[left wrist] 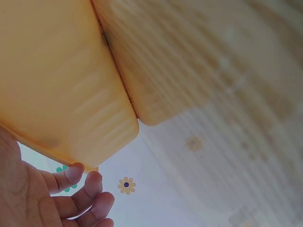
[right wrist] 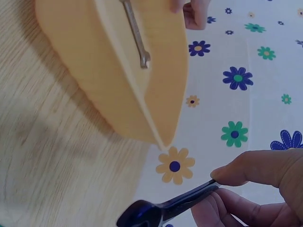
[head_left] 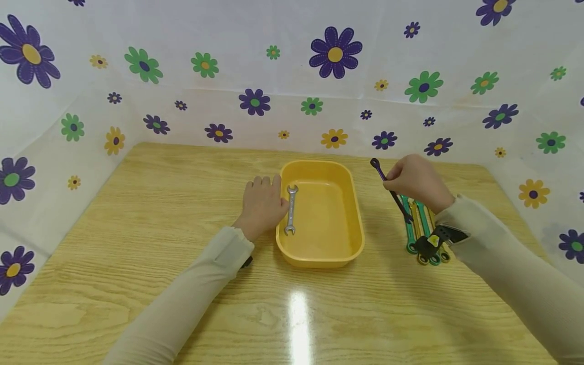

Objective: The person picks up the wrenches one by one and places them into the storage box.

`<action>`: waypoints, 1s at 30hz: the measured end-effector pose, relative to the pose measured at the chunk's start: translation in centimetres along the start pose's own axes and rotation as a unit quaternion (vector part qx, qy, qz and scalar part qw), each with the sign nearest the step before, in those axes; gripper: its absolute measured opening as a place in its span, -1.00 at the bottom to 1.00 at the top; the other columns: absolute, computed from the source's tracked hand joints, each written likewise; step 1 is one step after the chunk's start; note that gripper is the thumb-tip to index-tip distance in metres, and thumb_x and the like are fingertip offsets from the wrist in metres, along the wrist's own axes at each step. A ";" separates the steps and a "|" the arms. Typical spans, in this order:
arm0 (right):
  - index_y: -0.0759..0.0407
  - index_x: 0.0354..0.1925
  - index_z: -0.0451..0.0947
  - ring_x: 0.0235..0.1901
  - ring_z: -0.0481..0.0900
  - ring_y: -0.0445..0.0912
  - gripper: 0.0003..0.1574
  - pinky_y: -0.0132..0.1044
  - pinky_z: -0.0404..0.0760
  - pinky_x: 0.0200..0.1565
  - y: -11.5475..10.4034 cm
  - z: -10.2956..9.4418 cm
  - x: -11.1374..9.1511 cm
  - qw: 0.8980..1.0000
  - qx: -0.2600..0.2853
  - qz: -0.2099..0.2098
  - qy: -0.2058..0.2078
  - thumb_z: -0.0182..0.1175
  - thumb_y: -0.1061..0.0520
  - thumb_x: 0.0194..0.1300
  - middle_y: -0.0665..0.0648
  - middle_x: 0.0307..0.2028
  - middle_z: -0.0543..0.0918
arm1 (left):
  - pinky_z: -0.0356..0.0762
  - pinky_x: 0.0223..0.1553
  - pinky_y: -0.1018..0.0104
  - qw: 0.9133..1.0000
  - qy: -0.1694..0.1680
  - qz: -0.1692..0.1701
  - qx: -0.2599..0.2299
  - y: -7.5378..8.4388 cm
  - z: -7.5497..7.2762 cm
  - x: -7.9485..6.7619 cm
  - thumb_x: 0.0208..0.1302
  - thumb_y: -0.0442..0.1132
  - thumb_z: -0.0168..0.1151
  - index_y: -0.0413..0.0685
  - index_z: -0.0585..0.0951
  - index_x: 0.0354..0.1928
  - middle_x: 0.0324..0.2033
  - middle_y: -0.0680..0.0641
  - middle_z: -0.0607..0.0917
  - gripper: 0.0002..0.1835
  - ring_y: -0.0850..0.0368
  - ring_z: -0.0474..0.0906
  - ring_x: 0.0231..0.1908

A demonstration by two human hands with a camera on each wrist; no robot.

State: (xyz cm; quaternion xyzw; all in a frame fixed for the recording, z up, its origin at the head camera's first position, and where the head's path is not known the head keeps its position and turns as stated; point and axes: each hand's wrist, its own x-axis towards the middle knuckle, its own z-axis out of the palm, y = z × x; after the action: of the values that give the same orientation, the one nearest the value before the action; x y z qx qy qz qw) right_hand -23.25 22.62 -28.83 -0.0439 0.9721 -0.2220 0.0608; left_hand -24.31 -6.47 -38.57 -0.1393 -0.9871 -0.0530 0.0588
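Observation:
Between the finger and thumb of my right hand (head_left: 417, 181) is a dark purple-black wrench (head_left: 378, 169), held slanting above the table. In the right wrist view the wrench (right wrist: 187, 199) has one thick ring end toward the camera. My left hand (head_left: 263, 205) grips the left rim of a yellow plastic tub (head_left: 319, 263), thumb over the edge and fingers along the outside. Inside the tub, along its left side, lies a silver double open-ended wrench (head_left: 291, 210). Below my right hand several green and gold ratchet wrenches (head_left: 410, 233) lie side by side, partly hidden by the wrist.
The wooden table (head_left: 159, 213) extends around the tub on all sides. A white flower-printed cloth (head_left: 283, 71) stands behind the table and along both sides. A black wrist camera (head_left: 428, 246) hangs from the right wrist over the wrenches.

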 end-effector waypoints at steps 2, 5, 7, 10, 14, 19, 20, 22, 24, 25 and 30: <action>0.36 -0.37 0.66 -0.49 0.55 -0.06 -0.77 -0.31 0.53 -0.39 -0.5 0.0 0.1 1.000 0.007 -0.001 -0.002 0.24 0.16 0.11 0.29 -0.35 0.69 | 0.42 -0.10 0.06 1.000 -0.002 0.000 0.001 0.0 0.0 0.0 0.22 -0.12 -0.03 -0.20 0.39 -0.11 -0.30 -0.19 0.53 -0.70 -0.12 0.45 -0.22; 0.35 -0.38 0.65 -0.50 0.56 -0.08 -0.78 -0.31 0.53 -0.38 -1.4 0.1 0.2 1.000 0.022 -0.003 -0.005 0.25 0.16 0.10 0.27 -0.39 0.69 | 0.42 -0.09 0.05 1.000 -0.005 -0.001 0.002 -0.1 0.1 0.1 0.22 -0.12 -0.04 -0.20 0.38 -0.11 -0.30 -0.19 0.53 -0.69 -0.12 0.44 -0.21; 0.35 -0.38 0.65 -0.50 0.55 -0.09 -0.78 -0.33 0.51 -0.40 -2.0 0.2 0.4 1.000 0.026 -0.008 -0.007 0.25 0.16 0.10 0.27 -0.40 0.70 | 0.41 -0.09 0.05 1.000 -0.007 -0.001 0.004 -0.1 0.2 0.1 0.23 -0.11 -0.05 -0.19 0.38 -0.12 -0.30 -0.19 0.52 -0.69 -0.12 0.44 -0.21; 0.34 -0.37 0.65 -0.50 0.53 -0.08 -0.78 -0.36 0.49 -0.41 -2.8 0.4 0.7 1.000 0.026 -0.016 -0.007 0.25 0.16 0.10 0.26 -0.40 0.70 | 0.41 -0.09 0.05 1.000 -0.004 0.000 0.007 -0.2 0.3 0.2 0.23 -0.11 -0.06 -0.19 0.38 -0.12 -0.30 -0.18 0.52 -0.70 -0.12 0.44 -0.21; 0.35 -0.36 0.64 -0.50 0.53 -0.09 -0.79 -0.36 0.49 -0.40 -3.6 0.7 1.2 0.999 0.027 -0.024 -0.006 0.25 0.18 0.10 0.26 -0.39 0.70 | 0.42 -0.09 0.05 1.000 0.001 0.001 0.007 -0.2 0.4 0.2 0.23 -0.11 -0.04 -0.19 0.38 -0.13 -0.31 -0.18 0.53 -0.70 -0.12 0.45 -0.20; 0.35 -0.38 0.64 -0.51 0.53 -0.10 -0.81 -0.35 0.52 -0.39 -4.7 1.3 1.8 0.999 0.034 -0.024 -0.001 0.25 0.19 0.08 0.27 -0.38 0.69 | 0.41 -0.08 0.04 1.000 -0.003 0.000 0.004 -0.2 0.3 0.1 0.22 -0.11 -0.06 -0.19 0.38 -0.14 -0.30 -0.19 0.52 -0.70 -0.13 0.45 -0.19; 0.35 -0.39 0.65 -0.51 0.54 -0.10 -0.81 -0.34 0.54 -0.37 -5.0 1.4 1.9 0.999 0.034 -0.025 0.000 0.25 0.19 0.08 0.27 -0.38 0.69 | 0.41 -0.07 0.04 1.000 -0.004 0.000 0.003 -0.2 0.2 0.1 0.22 -0.11 -0.06 -0.19 0.38 -0.13 -0.30 -0.19 0.52 -0.70 -0.13 0.45 -0.19; 0.36 -0.39 0.65 -0.51 0.57 -0.09 -0.81 -0.32 0.56 -0.34 -5.4 1.6 2.1 0.999 0.035 -0.028 -0.002 0.26 0.20 0.08 0.27 -0.38 0.70 | 0.41 -0.07 0.04 1.000 -0.007 -0.001 0.004 -0.2 0.2 0.1 0.23 -0.11 -0.07 -0.18 0.38 -0.13 -0.30 -0.19 0.52 -0.70 -0.13 0.45 -0.19; 0.35 -0.38 0.64 -0.50 0.59 -0.09 -0.82 -0.29 0.58 -0.29 -5.8 1.8 2.3 0.999 0.039 -0.028 -0.006 0.26 0.21 0.08 0.27 -0.38 0.70 | 0.41 -0.08 0.04 1.000 -0.008 -0.001 0.003 -0.2 0.2 0.1 0.23 -0.11 -0.06 -0.19 0.38 -0.12 -0.30 -0.18 0.52 -0.70 -0.12 0.44 -0.19; 0.35 -0.39 0.64 -0.49 0.59 -0.09 -0.82 -0.29 0.58 -0.28 -6.0 1.9 2.4 0.999 0.040 -0.027 -0.007 0.26 0.21 0.08 0.27 -0.38 0.70 | 0.41 -0.08 0.04 1.000 -0.008 -0.002 0.002 -0.2 0.1 0.1 0.23 -0.11 -0.05 -0.19 0.38 -0.12 -0.30 -0.18 0.52 -0.70 -0.12 0.44 -0.19; 0.34 -0.40 0.64 -0.45 0.65 -0.04 -0.84 -0.26 0.62 -0.24 -6.7 2.6 3.0 0.998 0.057 -0.021 -0.015 0.26 0.21 0.10 0.26 -0.36 0.69 | 0.41 -0.10 0.05 1.000 -0.002 0.001 -0.002 -0.1 0.1 0.1 0.23 -0.11 -0.03 -0.19 0.38 -0.12 -0.31 -0.18 0.52 -0.70 -0.12 0.44 -0.22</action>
State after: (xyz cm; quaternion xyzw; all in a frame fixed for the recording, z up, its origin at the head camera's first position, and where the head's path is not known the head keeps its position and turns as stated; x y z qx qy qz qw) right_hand -25.43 15.17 -28.50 -0.0636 0.9558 -0.2777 0.0729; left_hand -24.44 -6.58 -38.68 -0.1401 -0.9870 -0.0544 0.0571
